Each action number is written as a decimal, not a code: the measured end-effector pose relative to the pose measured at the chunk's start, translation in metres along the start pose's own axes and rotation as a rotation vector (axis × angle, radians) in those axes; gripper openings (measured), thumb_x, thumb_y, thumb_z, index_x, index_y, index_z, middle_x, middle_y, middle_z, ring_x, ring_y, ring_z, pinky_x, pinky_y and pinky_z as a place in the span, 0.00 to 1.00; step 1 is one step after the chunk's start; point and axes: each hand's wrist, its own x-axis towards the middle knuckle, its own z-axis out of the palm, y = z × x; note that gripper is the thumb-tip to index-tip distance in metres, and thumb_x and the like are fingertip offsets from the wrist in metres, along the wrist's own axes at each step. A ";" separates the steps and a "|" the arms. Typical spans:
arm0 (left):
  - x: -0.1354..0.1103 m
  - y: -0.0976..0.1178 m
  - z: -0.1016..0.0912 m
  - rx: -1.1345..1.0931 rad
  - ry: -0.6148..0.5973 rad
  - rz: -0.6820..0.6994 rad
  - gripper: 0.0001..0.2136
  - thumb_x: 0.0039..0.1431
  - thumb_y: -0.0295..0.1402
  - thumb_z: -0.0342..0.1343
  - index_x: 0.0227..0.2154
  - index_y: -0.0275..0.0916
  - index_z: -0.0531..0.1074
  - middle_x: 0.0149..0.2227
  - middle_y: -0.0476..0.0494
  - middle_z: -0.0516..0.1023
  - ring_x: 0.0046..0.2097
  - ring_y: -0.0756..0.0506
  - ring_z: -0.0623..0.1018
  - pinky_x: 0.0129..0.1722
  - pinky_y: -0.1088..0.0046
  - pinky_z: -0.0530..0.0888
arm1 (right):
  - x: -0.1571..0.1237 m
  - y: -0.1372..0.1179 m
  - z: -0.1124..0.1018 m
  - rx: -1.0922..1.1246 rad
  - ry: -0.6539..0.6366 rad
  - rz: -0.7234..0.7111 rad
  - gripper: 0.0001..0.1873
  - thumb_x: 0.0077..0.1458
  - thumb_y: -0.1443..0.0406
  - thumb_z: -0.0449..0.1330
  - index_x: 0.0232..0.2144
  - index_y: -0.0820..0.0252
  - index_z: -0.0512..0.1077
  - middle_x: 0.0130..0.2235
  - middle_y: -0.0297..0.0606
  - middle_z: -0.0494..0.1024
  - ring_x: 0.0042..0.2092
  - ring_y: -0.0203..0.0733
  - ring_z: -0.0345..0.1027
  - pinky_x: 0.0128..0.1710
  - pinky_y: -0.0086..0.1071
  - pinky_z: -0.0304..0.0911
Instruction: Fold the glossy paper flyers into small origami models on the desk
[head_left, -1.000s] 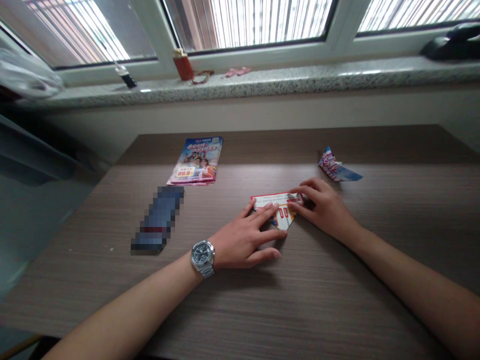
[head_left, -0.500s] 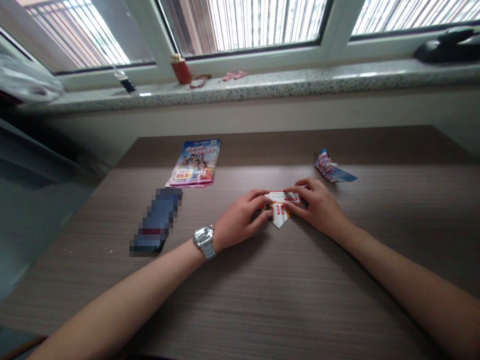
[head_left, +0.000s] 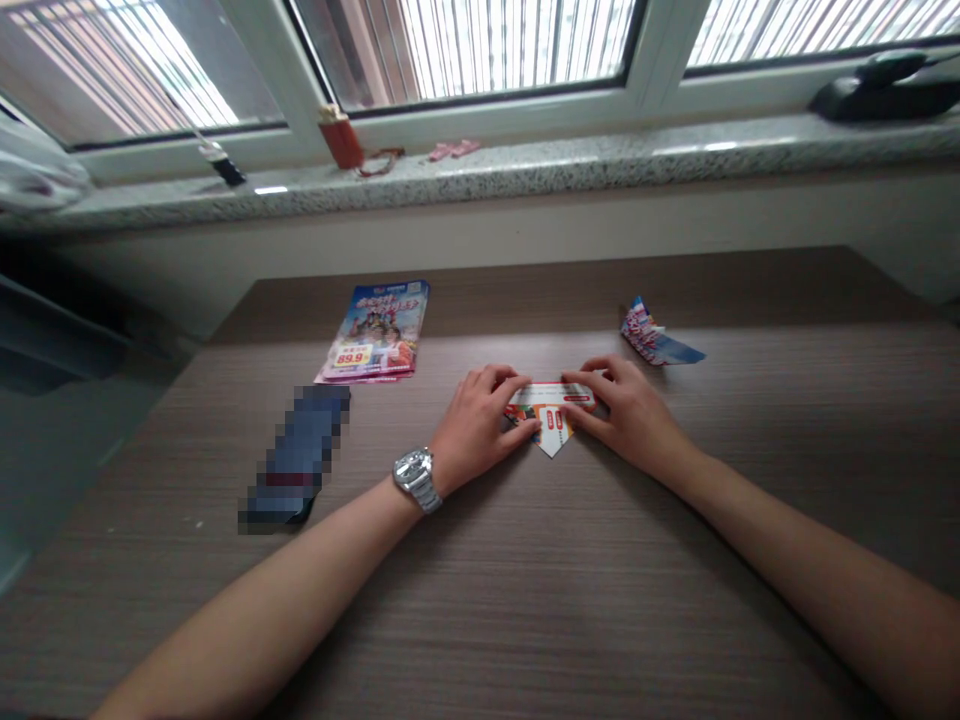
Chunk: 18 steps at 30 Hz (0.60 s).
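A folded printed flyer (head_left: 553, 435) lies on the table between my hands, white with red print, a flat band across the top and a point toward me. My left hand (head_left: 476, 420), with a silver watch at the wrist, is bent around its left side, thumb and fingertips on the paper. At the other side, the fingers and thumb of my right hand (head_left: 628, 408) press on the right end of the band. The fingers cover parts of both ends. Beyond my right hand sits a folded paper piece (head_left: 654, 335) in blue and pink.
A stack of colourful flyers (head_left: 379, 330) lies at the back left of the wooden table (head_left: 525, 600). Nearer stands out a dark pixelated flat object (head_left: 296, 455). On the stone windowsill (head_left: 525, 165) are a red lighter-shaped item (head_left: 341, 138) and a black object (head_left: 889, 90).
My left hand has shifted on the flyer, its fingers drawn back to the left so more of the printed band shows. The right hand stays on its end. The view has moved slightly.
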 end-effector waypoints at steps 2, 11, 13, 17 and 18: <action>0.000 -0.001 0.001 -0.005 0.004 -0.003 0.25 0.62 0.42 0.60 0.60 0.42 0.67 0.56 0.38 0.68 0.57 0.37 0.67 0.60 0.55 0.67 | 0.000 -0.001 0.000 0.007 -0.004 0.001 0.18 0.60 0.58 0.62 0.52 0.54 0.75 0.48 0.46 0.71 0.43 0.50 0.67 0.47 0.49 0.68; -0.002 -0.003 0.000 -0.033 -0.010 -0.019 0.26 0.62 0.43 0.60 0.61 0.42 0.65 0.55 0.38 0.67 0.57 0.38 0.66 0.60 0.56 0.67 | 0.001 -0.004 -0.003 0.037 -0.015 0.009 0.15 0.60 0.58 0.62 0.49 0.52 0.75 0.49 0.46 0.70 0.47 0.52 0.68 0.50 0.50 0.67; -0.001 -0.002 0.000 -0.031 -0.014 -0.021 0.27 0.62 0.43 0.60 0.61 0.41 0.65 0.56 0.37 0.67 0.58 0.37 0.66 0.61 0.57 0.67 | 0.001 -0.003 -0.002 0.040 -0.019 0.007 0.16 0.60 0.58 0.62 0.50 0.52 0.74 0.49 0.46 0.70 0.48 0.52 0.68 0.50 0.50 0.67; -0.002 -0.003 0.000 -0.030 -0.015 -0.022 0.26 0.62 0.43 0.60 0.61 0.41 0.66 0.56 0.37 0.66 0.58 0.37 0.66 0.61 0.56 0.66 | 0.001 -0.002 -0.001 0.022 -0.031 0.007 0.18 0.61 0.58 0.62 0.52 0.53 0.74 0.50 0.47 0.70 0.44 0.50 0.67 0.48 0.50 0.68; -0.002 -0.003 0.001 -0.035 -0.014 -0.019 0.26 0.62 0.43 0.60 0.60 0.42 0.67 0.56 0.38 0.67 0.58 0.38 0.66 0.61 0.56 0.67 | 0.001 -0.002 -0.001 0.019 -0.036 0.006 0.18 0.61 0.58 0.62 0.52 0.53 0.74 0.50 0.47 0.70 0.44 0.50 0.67 0.48 0.50 0.68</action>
